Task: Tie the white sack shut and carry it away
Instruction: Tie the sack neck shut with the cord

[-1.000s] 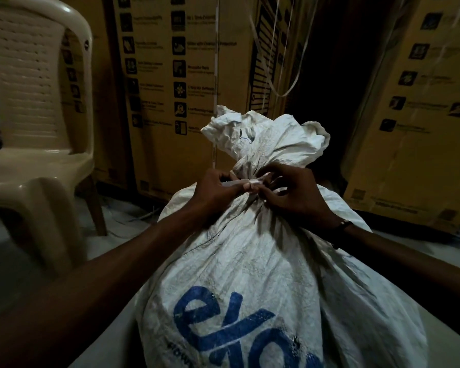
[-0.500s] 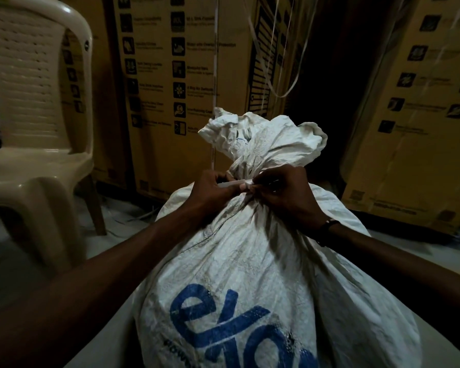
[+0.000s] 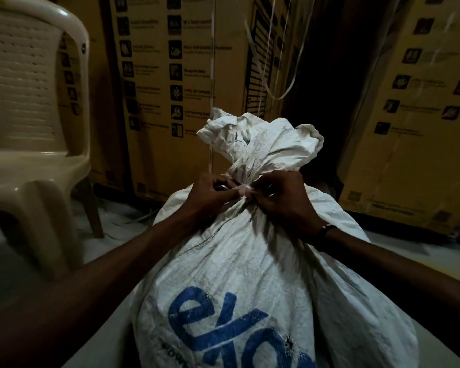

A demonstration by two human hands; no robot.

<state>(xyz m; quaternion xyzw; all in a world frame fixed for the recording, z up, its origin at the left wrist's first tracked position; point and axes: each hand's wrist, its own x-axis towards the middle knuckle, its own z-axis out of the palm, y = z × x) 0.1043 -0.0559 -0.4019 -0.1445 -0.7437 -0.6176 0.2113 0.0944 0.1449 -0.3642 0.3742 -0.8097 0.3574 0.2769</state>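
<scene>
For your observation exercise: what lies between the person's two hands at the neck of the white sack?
In the head view, a pale tie strip at the white sack neck's cinched point lies between left hand and right hand.

The white sack [image 3: 250, 261] stands upright on the floor, full and bulging, woven plastic cloth with big blue letters printed low on its near side. Its neck is gathered tight, with a thin pale tie [image 3: 243, 189] wrapped around it and knotted at the front. Above the tie, the loose mouth of the sack flares out in a crumpled ruffle.
</scene>
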